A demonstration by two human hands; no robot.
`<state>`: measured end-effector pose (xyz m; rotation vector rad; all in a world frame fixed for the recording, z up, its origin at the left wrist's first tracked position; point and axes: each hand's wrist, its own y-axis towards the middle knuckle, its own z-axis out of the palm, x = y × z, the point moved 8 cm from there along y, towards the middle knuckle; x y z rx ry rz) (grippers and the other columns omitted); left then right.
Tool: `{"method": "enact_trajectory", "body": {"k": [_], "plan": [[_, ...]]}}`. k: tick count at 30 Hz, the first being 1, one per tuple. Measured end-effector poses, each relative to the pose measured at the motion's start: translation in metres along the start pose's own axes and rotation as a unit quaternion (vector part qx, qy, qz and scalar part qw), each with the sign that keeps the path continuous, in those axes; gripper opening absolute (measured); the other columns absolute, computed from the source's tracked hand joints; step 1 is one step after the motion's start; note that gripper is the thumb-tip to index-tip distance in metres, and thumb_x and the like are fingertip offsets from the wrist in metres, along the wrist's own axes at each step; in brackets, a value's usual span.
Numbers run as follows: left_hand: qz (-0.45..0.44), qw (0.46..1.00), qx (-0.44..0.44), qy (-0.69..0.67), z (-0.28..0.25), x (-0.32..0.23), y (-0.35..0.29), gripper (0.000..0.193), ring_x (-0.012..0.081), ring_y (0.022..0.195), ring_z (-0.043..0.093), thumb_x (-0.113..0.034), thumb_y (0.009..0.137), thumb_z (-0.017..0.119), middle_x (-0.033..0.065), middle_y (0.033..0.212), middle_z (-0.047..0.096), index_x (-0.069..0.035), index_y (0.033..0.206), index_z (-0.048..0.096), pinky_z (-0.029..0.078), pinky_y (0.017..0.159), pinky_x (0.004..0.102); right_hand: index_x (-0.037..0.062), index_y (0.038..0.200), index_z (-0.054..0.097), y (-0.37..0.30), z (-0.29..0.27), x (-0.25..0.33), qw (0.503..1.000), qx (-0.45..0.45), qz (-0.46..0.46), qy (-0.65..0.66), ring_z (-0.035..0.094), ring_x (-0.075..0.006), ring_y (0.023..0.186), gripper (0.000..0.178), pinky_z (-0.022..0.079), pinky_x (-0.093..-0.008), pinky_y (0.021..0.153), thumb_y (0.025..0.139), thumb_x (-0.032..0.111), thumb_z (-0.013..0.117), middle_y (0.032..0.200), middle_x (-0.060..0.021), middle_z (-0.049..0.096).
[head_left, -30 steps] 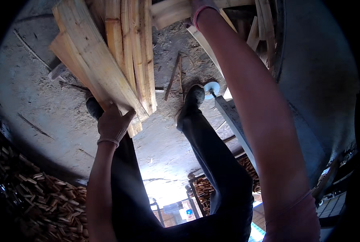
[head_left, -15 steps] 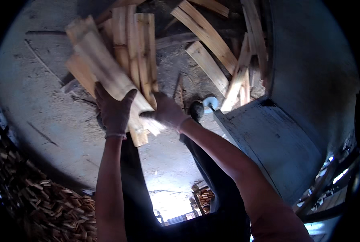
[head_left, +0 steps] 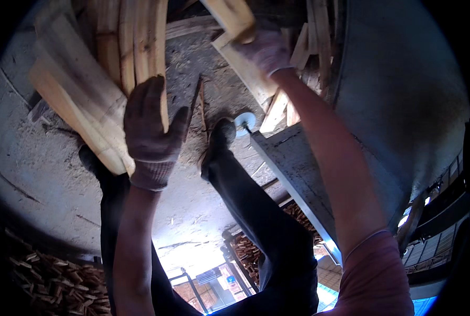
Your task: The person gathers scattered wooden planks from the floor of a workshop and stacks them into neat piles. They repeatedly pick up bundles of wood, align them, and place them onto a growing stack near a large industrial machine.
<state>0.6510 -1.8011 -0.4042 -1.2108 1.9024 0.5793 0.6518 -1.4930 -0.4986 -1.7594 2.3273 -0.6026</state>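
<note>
Both my hands wear pale work gloves. My left hand (head_left: 153, 121) is open, its fingers stretched over the lower ends of several upright wooden boards (head_left: 140, 42); whether it touches them I cannot tell. Beside these, on the left, lie slanting rough boards (head_left: 82, 79) that reach down to my left foot. Farther off to the right, my right hand (head_left: 266, 50) is closed round the near end of a pale wooden board (head_left: 229, 16), whose far end runs out of view. Under that hand another board (head_left: 248, 68) lies on the floor.
A grey metal panel or table (head_left: 303, 158) stands right of my leg, with a pale disc (head_left: 245, 124) at its corner. More boards (head_left: 316, 37) lean at the far right. A heap of small wood pieces (head_left: 56, 284) fills the lower left. Thin sticks (head_left: 200, 100) lie on the floor.
My right hand has left the left-hand boards and moved far right to grip another board. My left hand has come off the slanting board, which now lies among the others.
</note>
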Motion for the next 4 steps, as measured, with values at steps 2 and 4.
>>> {"method": "enact_trajectory", "body": {"k": [2,4], "plan": [[-0.091,0.996,0.008,-0.020,0.026,-0.002,-0.004,0.070,0.0364,0.132,0.058,-0.026,0.088,0.082,0.0206,0.143,0.059,0.001,0.145,0.052,0.047,0.112,0.0437,0.0110,0.116,0.070,-0.006,-0.013,0.047,0.992,0.064,-0.001,0.110,0.075,-0.0278,0.096,0.063,0.056,-0.0352,0.092,0.076,0.057,0.085,0.101,-0.0154,0.076],[-0.211,0.964,-0.022,-0.160,0.040,0.024,-0.015,0.078,0.0394,0.137,0.054,-0.041,0.089,0.082,0.0211,0.151,0.053,0.000,0.148,0.049,0.047,0.113,0.0469,0.0172,0.117,0.075,-0.012,-0.037,0.074,0.982,0.033,-0.079,0.169,0.075,-0.0264,0.088,0.059,0.057,-0.0416,0.096,0.085,0.065,0.069,0.109,-0.0126,0.075]]}}
